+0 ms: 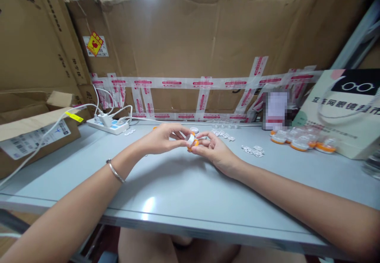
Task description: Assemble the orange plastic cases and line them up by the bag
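My left hand (pixel 163 138) is closed around a small round white piece (pixel 190 139), pinching it between thumb and fingers above the middle of the table. Against it, my right hand (pixel 218 152) grips an orange ring-like part (pixel 194 144) in its fingertips. The white and orange parts touch or overlap; whether they are joined I cannot tell. Just behind the hands lies a white round piece (pixel 194 130). Flat white pieces with dark marks (pixel 253 151) rest to the right of my right hand, and more white pieces (pixel 222 135) lie behind it.
Several orange-based pieces with clear tops (pixel 299 139) sit at the right beside a printed paper bag (pixel 341 112). Clear small parts (pixel 225 124) line the back. A power strip (pixel 108 125) with white cables and an open cardboard box (pixel 38 132) are at the left. Taped cardboard (pixel 190 37) walls the rear.
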The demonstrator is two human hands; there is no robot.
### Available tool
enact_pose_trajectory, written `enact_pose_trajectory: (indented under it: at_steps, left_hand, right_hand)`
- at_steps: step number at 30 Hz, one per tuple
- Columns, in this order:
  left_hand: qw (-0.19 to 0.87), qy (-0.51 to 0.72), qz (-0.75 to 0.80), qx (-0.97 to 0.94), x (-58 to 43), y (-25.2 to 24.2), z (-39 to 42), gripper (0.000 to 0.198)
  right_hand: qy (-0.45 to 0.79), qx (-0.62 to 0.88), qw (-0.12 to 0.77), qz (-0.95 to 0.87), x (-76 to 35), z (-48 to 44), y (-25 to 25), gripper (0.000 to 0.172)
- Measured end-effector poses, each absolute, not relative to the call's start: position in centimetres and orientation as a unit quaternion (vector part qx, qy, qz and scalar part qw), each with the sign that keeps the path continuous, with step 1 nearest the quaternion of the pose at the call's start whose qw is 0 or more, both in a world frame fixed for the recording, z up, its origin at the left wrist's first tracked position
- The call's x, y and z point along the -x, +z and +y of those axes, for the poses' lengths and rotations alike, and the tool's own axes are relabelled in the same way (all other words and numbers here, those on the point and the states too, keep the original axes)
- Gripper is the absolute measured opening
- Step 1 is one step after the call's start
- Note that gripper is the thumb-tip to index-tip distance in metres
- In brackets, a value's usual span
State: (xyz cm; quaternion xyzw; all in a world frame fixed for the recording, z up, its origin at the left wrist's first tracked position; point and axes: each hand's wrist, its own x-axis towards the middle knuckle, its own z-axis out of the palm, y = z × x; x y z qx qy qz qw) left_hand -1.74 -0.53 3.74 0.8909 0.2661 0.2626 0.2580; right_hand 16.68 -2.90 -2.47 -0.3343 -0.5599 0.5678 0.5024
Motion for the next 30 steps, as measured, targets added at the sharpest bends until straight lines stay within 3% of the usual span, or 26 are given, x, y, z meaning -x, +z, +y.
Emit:
enact_pose_trajectory:
  at_steps: [3,6,12,15,20,26,30]
  left_hand:
    - [0.233,0.259,0.295,-0.890,2.6,4.6,-0.5,0.030]
    - [0.211,0.220,0.344,-0.888,3.4,5.2,-0.4,0.034]
    - [0.145,0.002,0.411,-0.900,3.6,4.3,0.1,0.030]
    - [0.138,-0.039,0.406,-0.903,3.2,3.6,0.3,0.033]
    - [0.141,0.012,0.398,-0.906,3.0,3.8,-0.1,0.039]
    - [0.166,0.116,0.338,-0.919,2.3,4.2,-0.7,0.021]
    - [0.202,0.101,0.374,-0.899,1.9,3.5,-0.7,0.024]
  right_hand:
    - [0.581,0.325,0.482,-0.570,-16.9,-2.8,-2.6,0.048]
    - [0.593,0.324,0.450,-0.584,-17.2,-2.5,-2.9,0.043]
    - [0.600,0.336,0.410,-0.599,-17.4,-2.3,-3.3,0.037]
    - [0.598,0.340,0.400,-0.605,-17.3,-2.3,-3.2,0.038]
    - [0.587,0.336,0.389,-0.626,-17.2,-2.5,-3.0,0.035]
    - [0.574,0.323,0.390,-0.644,-17.3,-2.4,-3.2,0.035]
    - [0.574,0.313,0.398,-0.643,-17.2,-2.3,-3.2,0.039]
